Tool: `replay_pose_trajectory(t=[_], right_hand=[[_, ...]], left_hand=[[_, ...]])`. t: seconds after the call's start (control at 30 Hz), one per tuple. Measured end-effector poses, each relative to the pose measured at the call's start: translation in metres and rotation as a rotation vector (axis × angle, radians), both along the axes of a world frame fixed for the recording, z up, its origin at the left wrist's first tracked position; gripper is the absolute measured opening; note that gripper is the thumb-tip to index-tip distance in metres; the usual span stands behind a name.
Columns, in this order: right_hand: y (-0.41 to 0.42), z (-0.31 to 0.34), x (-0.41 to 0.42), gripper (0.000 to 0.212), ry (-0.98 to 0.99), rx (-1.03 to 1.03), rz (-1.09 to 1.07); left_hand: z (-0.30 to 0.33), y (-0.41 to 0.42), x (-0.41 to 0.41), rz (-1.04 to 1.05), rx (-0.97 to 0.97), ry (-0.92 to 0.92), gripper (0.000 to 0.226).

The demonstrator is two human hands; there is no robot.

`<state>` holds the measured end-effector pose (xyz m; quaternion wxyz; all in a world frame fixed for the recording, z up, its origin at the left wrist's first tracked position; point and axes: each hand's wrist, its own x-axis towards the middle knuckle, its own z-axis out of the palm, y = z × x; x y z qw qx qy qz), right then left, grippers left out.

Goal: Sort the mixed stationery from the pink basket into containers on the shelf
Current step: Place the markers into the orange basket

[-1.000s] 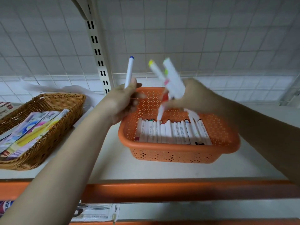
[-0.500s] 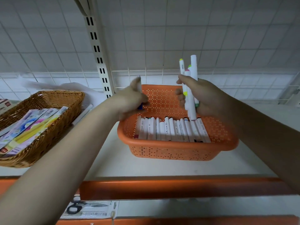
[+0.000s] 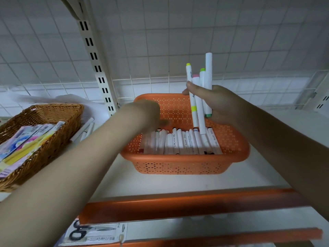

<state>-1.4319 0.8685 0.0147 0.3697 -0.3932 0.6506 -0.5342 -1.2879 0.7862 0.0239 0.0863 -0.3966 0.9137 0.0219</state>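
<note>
The left hand [image 3: 149,113] has dropped into the orange basket [image 3: 185,164] and its blue-tipped pen is gone from view; blurred, so I cannot tell its grasp. The right hand [image 3: 219,104] holds 4 markers [image 3: 200,97] upright, awaiting their turn.

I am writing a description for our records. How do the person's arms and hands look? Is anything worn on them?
Both forearms are bare up to the frame edge: no sleeves, watch, bracelet or gloves show. The right hand shows no rings. The left hand is blurred by motion, so small details such as rings cannot be told.
</note>
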Motion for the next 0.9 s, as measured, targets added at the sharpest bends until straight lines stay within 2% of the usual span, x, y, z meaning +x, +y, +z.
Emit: replay_pose_trajectory(t=[0.07,0.13,0.2,0.27,0.33,0.43,0.5,0.6,0.67,0.7,0.77,0.8,0.83,0.9], right_hand=[[0.001,-0.002,0.002,0.024,0.050,-0.001,0.081],[0.002,-0.004,0.007,0.027,0.131,0.015,0.120],[0.000,-0.006,0.010,0.041,0.220,0.054,0.120],[-0.002,-0.010,0.011,0.056,0.269,0.074,0.071],[-0.001,-0.012,0.008,0.043,0.297,0.015,-0.015],[0.006,-0.008,-0.002,0.031,0.295,-0.099,-0.127],[0.010,-0.005,-0.011,0.027,0.279,-0.148,-0.156],[0.012,-0.002,-0.018,0.021,0.239,-0.169,-0.144],[0.012,-0.003,-0.021,0.018,0.146,-0.194,-0.119],[0.011,-0.004,-0.022,0.018,0.122,-0.194,-0.109],[0.010,-0.005,-0.022,0.020,0.105,-0.182,-0.082],[0.010,-0.006,-0.021,0.021,0.097,-0.177,-0.065],[0.009,-0.006,-0.019,0.021,0.091,-0.172,-0.048],[0.008,-0.007,-0.014,0.024,0.082,-0.174,-0.021]], left_hand=[[0.011,-0.010,-0.003,0.029,0.171,0.496,0.053],[0.019,-0.014,-0.007,0.051,0.479,0.899,0.042],[0.017,-0.016,-0.014,0.072,0.679,1.092,0.034],[0.007,-0.017,-0.021,0.080,0.790,1.221,0.023],[0.001,-0.024,-0.022,0.082,0.744,1.305,0.016],[-0.004,-0.035,-0.018,0.042,0.520,1.194,0.018],[-0.009,-0.036,-0.015,0.042,0.425,0.896,0.026],[-0.026,-0.037,-0.014,0.016,0.353,0.318,0.037],[-0.033,-0.034,-0.017,-0.004,0.284,0.144,0.039],[-0.032,-0.032,-0.018,-0.016,0.201,0.150,0.042],[-0.022,-0.026,-0.020,-0.048,0.102,0.405,0.047],[-0.016,-0.022,-0.020,-0.072,0.168,0.578,0.049],[-0.010,-0.017,-0.020,-0.109,0.316,0.714,0.048],[-0.002,-0.007,-0.017,-0.193,0.603,0.797,0.034]])
